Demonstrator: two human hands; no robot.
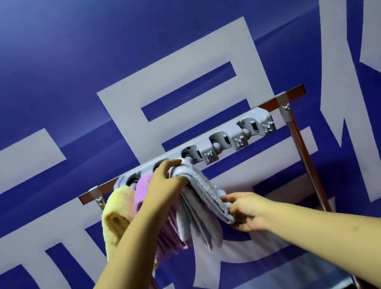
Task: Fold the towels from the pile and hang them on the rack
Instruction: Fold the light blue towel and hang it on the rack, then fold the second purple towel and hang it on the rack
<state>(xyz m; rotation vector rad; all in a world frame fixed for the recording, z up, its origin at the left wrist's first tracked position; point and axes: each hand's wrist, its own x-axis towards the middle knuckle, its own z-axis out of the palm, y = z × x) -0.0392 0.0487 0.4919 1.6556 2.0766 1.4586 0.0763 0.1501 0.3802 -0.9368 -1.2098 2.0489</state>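
Grey towel (201, 193), folded, is going onto the third clip of the rack's grey holder strip (221, 139), counting from the rack's left end. Head view only.

Left hand (163, 184): fingers curled over the towel's top fold, pressing it at the clip. Right hand (246, 210): fingers pinch the lower folded edge, thumb on top.

Yellow towel (116, 222) and purple towel (141, 190) already hang at the left end, touching each other; grey touches purple. Three clips toward the right end are free. Rack (287, 96) stands against a blue banner (45, 67).

Advice: seat the fold fully in the clip before letting go, and keep the right-hand pinch so the layers don't splay. Can't tell if it's seated yet; the hand covers the clip.
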